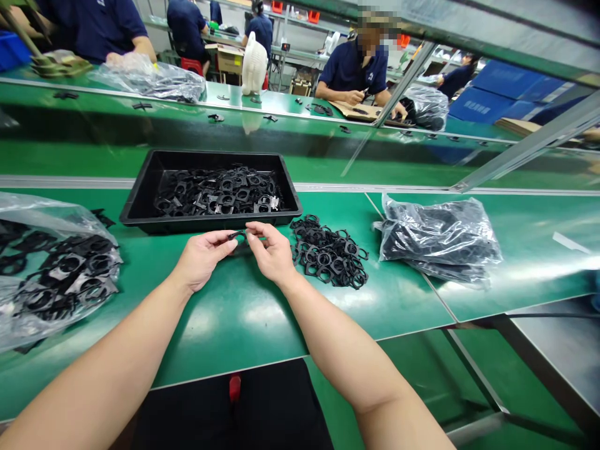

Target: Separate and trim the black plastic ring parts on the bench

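Between my two hands, just in front of the black tray [135,203], is a small black ring-shaped part [238,235]. My left hand [201,255] pinches its left side between thumb and fingers. The right side of the same part is pinched by my right hand [270,251]. Many similar black parts [227,190] lie heaped inside the tray. A loose pile of black ring parts [330,253] rests on the green table [234,319], right beside my right hand.
An open clear bag of black parts [70,269] lies at the left. On the right is a filled plastic bag [438,237]. Beyond the tray runs a green conveyor [197,134] with scattered black parts. A person [356,72] works across it. A metal post [525,147] slants at the right.
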